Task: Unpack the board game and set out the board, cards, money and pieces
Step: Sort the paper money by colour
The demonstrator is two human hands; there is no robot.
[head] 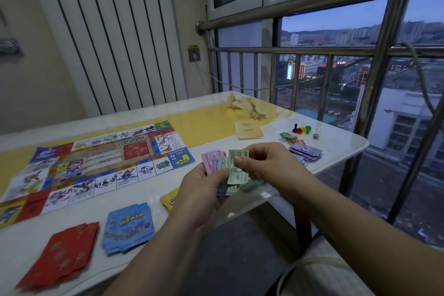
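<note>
At the lower left of the frame the red cards (60, 255) lie fanned and face down on the table (206, 127). Above them, filling the left half, the board (91, 166) is unfolded and flat. Just right of the red cards sit the blue cards (128, 228), a loose stack. A yellow pack (169, 198) shows near the table's edge, partly hidden behind the left hand.

At lower centre the left hand (204, 190) is curled round a fan of notes (217, 163), pink and green, with the thumb pressing on top. Just to its right, the right hand (266, 163) pinches one green note of that fan between thumb and forefinger. Both hands hover over the near table edge. Under them a green pile (252, 185) lies on the table.

Right of centre and higher, a booklet (248, 130) lies flat, with a crumpled wrapper (247, 107) beyond it. Further right are small tokens (288, 138), coloured pawns (301, 128), a die (316, 136) and, nearer, a purple pile (306, 152) of notes.

The task looks well along. The board, both card stacks and the pieces appear set out. The money seems half sorted, with purple stacked, green begun, and pink and more green in hand. What is left is probably laying down these notes by colour, and perhaps dealing with the yellow pack.
</note>
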